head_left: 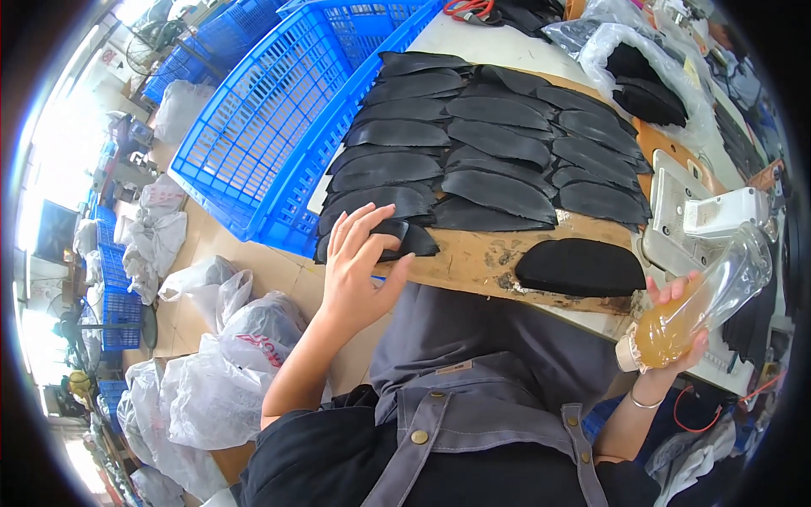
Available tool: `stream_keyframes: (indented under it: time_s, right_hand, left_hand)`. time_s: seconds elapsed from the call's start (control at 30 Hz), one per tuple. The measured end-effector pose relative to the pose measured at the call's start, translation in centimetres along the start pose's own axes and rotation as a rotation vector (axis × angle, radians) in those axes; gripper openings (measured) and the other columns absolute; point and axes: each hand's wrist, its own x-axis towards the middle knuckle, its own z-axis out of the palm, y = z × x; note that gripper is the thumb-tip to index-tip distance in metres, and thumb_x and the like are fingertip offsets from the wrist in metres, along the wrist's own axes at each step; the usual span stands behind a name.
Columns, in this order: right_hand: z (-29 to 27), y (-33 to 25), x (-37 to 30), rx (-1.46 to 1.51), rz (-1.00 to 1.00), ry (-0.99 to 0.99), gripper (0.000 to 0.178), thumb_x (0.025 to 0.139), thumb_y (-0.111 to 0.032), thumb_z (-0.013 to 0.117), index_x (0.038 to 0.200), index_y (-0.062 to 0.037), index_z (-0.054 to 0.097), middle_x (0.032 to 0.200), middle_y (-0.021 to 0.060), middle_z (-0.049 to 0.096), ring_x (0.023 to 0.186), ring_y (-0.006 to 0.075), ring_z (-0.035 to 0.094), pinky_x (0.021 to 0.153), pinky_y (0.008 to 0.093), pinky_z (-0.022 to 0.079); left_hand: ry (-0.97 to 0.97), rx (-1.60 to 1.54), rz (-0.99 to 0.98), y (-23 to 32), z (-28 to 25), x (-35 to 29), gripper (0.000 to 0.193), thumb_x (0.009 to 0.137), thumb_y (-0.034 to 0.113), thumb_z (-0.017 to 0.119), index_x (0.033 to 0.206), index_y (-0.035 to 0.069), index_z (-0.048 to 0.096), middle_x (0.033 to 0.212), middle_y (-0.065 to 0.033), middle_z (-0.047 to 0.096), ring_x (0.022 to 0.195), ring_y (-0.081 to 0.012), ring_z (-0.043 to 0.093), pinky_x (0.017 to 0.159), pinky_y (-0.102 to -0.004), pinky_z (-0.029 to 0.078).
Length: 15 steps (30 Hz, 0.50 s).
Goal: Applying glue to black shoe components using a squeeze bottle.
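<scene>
Centrally, the left hand (pixel 359 266) stands over the near left corner of a brown board (pixel 473 253), its fingers bent and spread, with a gap between thumb and forefinger. The fingers touch a curved black piece (pixel 420 242) at the end of the leftmost column; whether they press on it cannot be told. The right hand (pixel 667 380), a thin bangle (pixel 647 404) at its wrist, is closed around a clear bottle (pixel 676 325) of amber liquid. The bottle is tilted, its pale cap (pixel 627 352) lower than its base and just off the board's near right corner.

Beyond the hands, overlapping black pieces (pixel 498 190) lie in three columns over most of the board. One broader black piece (pixel 580 266) lies apart from them at the near right, close to the bottle.

At the board's left edge stands a blue plastic crate (pixel 274 207) of open lattice. To the right, a white device (pixel 726 213) rests on a grey tray (pixel 672 228); behind it, a clear plastic bag (pixel 596 51) holds further black pieces (pixel 646 89). A red cable (pixel 469 8) lies at the table's far side. Nearer the wearer is a grey apron (pixel 481 406); at the left, stuffed whitish bags (pixel 220 393) occupy the floor.
</scene>
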Motion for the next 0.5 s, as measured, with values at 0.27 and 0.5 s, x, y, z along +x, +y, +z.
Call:
stream_keyframes:
  time_s: [0.27, 0.5]
  right_hand:
    - [1.0, -0.1, 0.2, -0.027, 0.014, -0.027, 0.085, 0.073, -0.049, 0.064, 0.133, -0.0001, 0.026, 0.099, 0.0095, 0.042, 0.092, 0.0196, 0.049, 0.105, 0.0497, 0.029]
    - [2.5, 0.0, 0.6, -0.08, 0.014, 0.034, 0.086, 0.067, -0.048, 0.07, 0.129, -0.0018, 0.031, 0.096, 0.0115, 0.047, 0.085, 0.0219, 0.053, 0.1, 0.0492, 0.036]
  left_hand:
    - [0.079, 0.035, 0.026, -1.0, 0.3, 0.2, 0.028, 0.063, 0.026, 0.078, 0.072, 0.006, 0.059, 0.115, -0.0073, 0.059, 0.115, -0.0296, 0.049, 0.1, -0.047, 0.031]
    - [0.125, 0.25, 0.145, -0.8, 0.0, 1.0, 0.046, 0.057, 0.045, 0.076, 0.069, 0.005, 0.057, 0.112, -0.0093, 0.059, 0.111, -0.0291, 0.051, 0.1, -0.0465, 0.031]
